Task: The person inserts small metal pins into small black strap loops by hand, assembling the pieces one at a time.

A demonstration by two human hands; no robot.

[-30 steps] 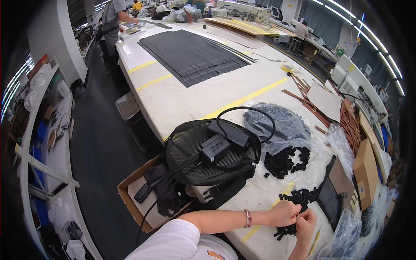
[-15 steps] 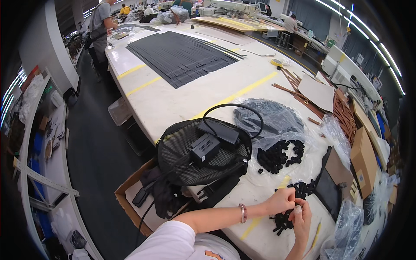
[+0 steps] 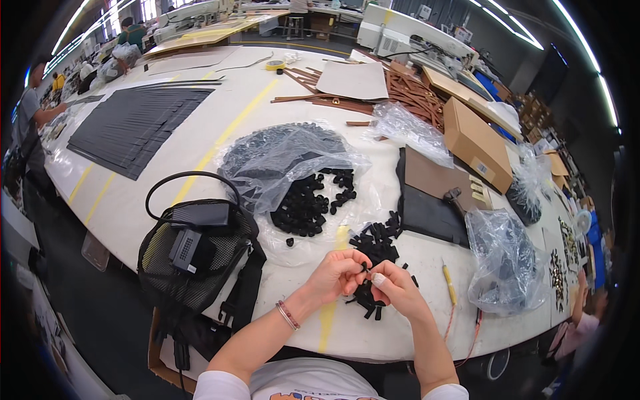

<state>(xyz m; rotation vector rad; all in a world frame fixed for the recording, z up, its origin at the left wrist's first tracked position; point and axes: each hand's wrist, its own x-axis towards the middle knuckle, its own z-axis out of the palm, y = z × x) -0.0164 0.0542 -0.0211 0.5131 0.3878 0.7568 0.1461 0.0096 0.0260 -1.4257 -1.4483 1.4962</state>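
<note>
My left hand (image 3: 335, 275), a bracelet at its wrist, pinches a small black piece (image 3: 365, 267) at the near side of the white table. My right hand (image 3: 398, 288), with a whitish wrap on one digit, meets it there, thumb and finger closed at the same piece. The fingers cover most of it, so its exact kind cannot be made out. Just beyond and beneath both hands lies a loose pile of short black strips (image 3: 375, 241). Farther left, small black stubby pieces (image 3: 300, 212) spill from a clear plastic bag (image 3: 280, 157).
A black mesh bag (image 3: 155, 250) with a cable stands at left. Dark flat strips (image 3: 137, 127) lie far left. A yellow pen-like tool (image 3: 449, 285) and a crumpled plastic bag (image 3: 505, 267) sit at right, below a cardboard box (image 3: 475, 143). Brown strips (image 3: 413, 93) are heaped behind.
My view has swung to the right, so the table and its things sit farther left. Both hands stay together over the strips, and the small black piece now shows between the fingers.
</note>
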